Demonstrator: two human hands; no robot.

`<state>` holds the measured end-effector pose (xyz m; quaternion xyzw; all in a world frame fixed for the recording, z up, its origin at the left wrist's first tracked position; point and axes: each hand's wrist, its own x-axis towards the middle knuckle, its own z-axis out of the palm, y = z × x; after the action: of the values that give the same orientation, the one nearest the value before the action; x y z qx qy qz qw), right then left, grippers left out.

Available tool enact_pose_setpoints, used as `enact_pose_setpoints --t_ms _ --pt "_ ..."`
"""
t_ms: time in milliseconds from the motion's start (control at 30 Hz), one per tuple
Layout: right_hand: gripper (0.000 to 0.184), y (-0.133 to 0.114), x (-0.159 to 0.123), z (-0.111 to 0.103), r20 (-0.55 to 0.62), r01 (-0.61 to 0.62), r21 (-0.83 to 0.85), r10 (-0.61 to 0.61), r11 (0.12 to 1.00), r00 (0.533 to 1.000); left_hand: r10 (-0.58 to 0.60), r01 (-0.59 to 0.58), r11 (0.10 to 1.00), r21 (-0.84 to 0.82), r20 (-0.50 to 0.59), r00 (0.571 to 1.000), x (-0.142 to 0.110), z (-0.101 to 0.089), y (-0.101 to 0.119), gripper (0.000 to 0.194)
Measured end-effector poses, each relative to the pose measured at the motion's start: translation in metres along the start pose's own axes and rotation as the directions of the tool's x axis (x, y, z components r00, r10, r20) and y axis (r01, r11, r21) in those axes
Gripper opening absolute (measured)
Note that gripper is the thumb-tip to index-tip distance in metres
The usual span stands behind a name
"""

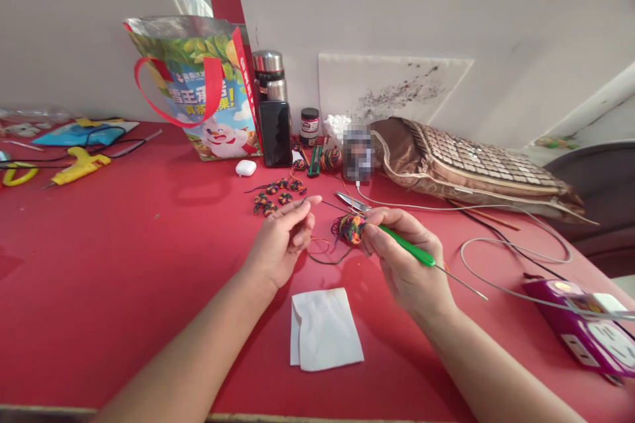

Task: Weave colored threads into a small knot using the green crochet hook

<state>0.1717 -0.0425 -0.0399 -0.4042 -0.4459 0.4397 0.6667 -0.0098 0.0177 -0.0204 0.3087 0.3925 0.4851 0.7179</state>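
Observation:
My right hand (401,258) grips a green-handled crochet hook (414,252) and pinches a small multicoloured crocheted piece (352,227) at its fingertips. My left hand (280,238) hovers just left of that piece, its fingers pinched on a thin dark strand of yarn (322,258) that loops on the red table (124,264) between both hands. Several finished little multicoloured crocheted pieces (278,195) lie just beyond my left hand. A small pair of scissors (352,201) lies behind the held piece.
A white folded cloth (325,329) lies near me. At the back stand a printed gift bag (208,92), a steel flask (270,76), a dark phone (276,133), a small jar (309,123), a yarn ball (331,158), a brown pouch (471,168). Purple power strip (585,327) right; yellow glue gun (79,165) left.

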Motion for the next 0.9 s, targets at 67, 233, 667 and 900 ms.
enact_pose_setpoints --t_ms 67,233,667,900 --pt "0.010 -0.001 0.001 0.001 -0.050 0.018 -0.020 -0.019 1.000 0.999 0.097 -0.097 0.995 -0.001 -0.067 0.993 -0.001 0.002 0.002 0.027" --pt "0.012 -0.009 0.001 0.006 -0.115 0.032 -0.195 -0.056 0.980 0.992 0.125 -0.159 0.971 0.181 0.187 0.974 -0.016 0.014 0.002 0.035" --pt "0.025 -0.009 0.008 0.004 -0.038 -0.196 -0.030 0.195 0.980 0.980 0.037 -0.099 0.974 0.205 0.287 0.957 -0.012 0.008 0.001 0.029" --pt "0.022 -0.009 0.006 0.009 -0.089 -0.136 -0.057 0.130 0.989 0.987 0.055 -0.105 0.966 0.235 0.207 0.977 -0.016 0.014 -0.003 0.025"
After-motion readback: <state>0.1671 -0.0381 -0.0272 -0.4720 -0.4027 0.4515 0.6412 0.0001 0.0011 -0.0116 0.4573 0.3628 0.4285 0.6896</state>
